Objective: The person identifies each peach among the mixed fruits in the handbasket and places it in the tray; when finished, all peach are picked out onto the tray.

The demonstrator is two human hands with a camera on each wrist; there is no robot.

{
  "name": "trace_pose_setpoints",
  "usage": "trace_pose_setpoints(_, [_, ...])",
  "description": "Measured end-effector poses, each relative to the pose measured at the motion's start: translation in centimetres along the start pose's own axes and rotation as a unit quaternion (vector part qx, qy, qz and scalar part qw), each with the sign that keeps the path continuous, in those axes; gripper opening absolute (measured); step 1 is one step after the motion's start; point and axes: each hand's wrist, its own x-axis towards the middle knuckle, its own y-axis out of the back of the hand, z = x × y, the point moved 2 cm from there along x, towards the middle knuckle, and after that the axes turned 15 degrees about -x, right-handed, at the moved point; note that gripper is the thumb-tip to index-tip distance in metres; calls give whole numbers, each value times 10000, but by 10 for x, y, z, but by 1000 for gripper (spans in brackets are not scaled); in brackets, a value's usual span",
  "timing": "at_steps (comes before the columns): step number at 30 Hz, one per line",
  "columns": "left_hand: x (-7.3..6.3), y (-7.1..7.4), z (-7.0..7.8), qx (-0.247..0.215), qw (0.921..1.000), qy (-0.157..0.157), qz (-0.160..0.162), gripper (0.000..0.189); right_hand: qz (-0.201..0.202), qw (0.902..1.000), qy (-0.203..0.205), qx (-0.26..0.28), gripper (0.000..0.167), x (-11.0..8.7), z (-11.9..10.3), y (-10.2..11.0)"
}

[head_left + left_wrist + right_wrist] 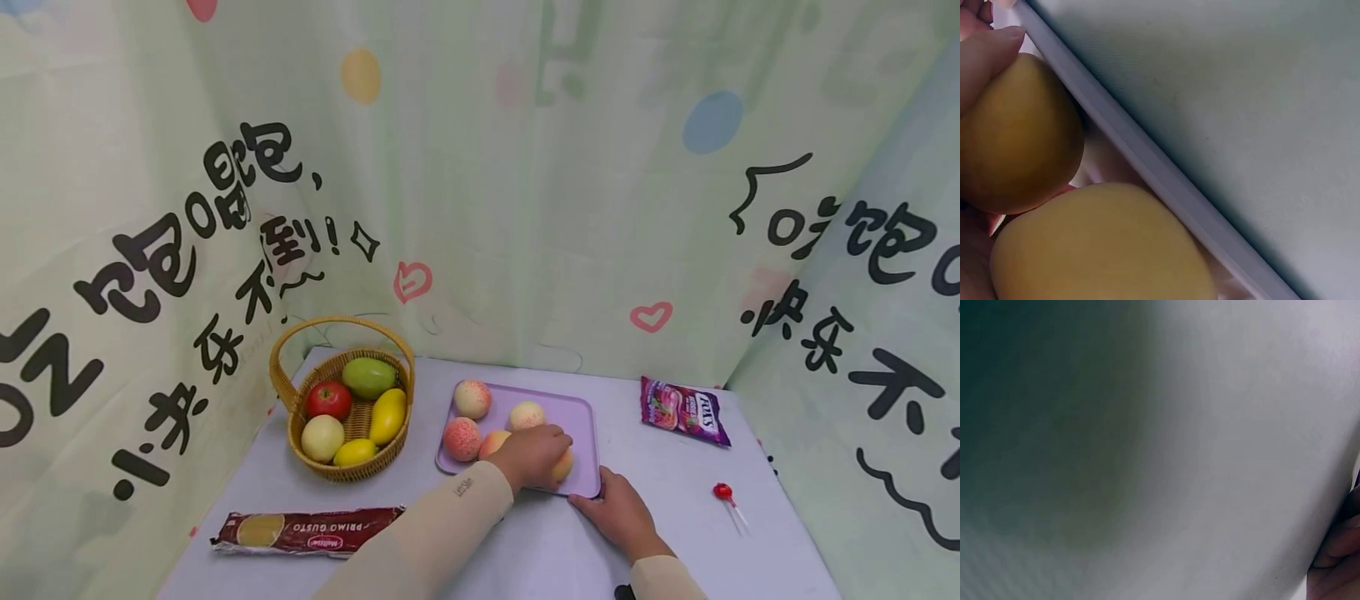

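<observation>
A purple tray (pixel 577 417) holds several peaches, among them a pale one (pixel 472 400) at the back left and a pinker one (pixel 461 439) in front of it. My left hand (pixel 534 457) reaches over the tray and grips a yellowish peach (pixel 562 467) near its front right corner. In the left wrist view, the thumb lies on that peach (pixel 1029 137), with another peach (pixel 1104 244) close by inside the tray rim (pixel 1147 159). My right hand (pixel 621 512) holds the tray's front right corner, thumb at the front edge and fingers at the side.
A wicker basket (pixel 348 473) with fruit stands left of the tray. A long red-brown packet (pixel 300 532) lies in front of it. On the right are a purple snack bag (pixel 684 411) and a red lollipop (pixel 723 492). Printed curtains (pixel 480 208) enclose the table.
</observation>
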Motion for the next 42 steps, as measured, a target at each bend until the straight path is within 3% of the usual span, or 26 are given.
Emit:
trace_pose_setpoints(9, [-6,2,1,31,9999,106,-79,62,-19,10000,26,50,73,-2,-3,-2])
trace_pose_setpoints(15, [-6,5,-2,49,9999,-125,-88,54,-42,10000,11,21,73,-2,-2,-3])
trace_pose_setpoints(23, [-12,15,-4,-251,9992,-282,-108,54,-146,9999,-43,31,74,-4,-4,-1])
trace_pose_setpoints(34, [-23,35,-14,-1133,9932,201,-181,62,-268,9996,-105,26,82,-3,-4,-3])
trace_pose_setpoints(42, [-31,57,-30,-1813,9824,312,330,62,-188,9998,-30,8,78,0,-2,1])
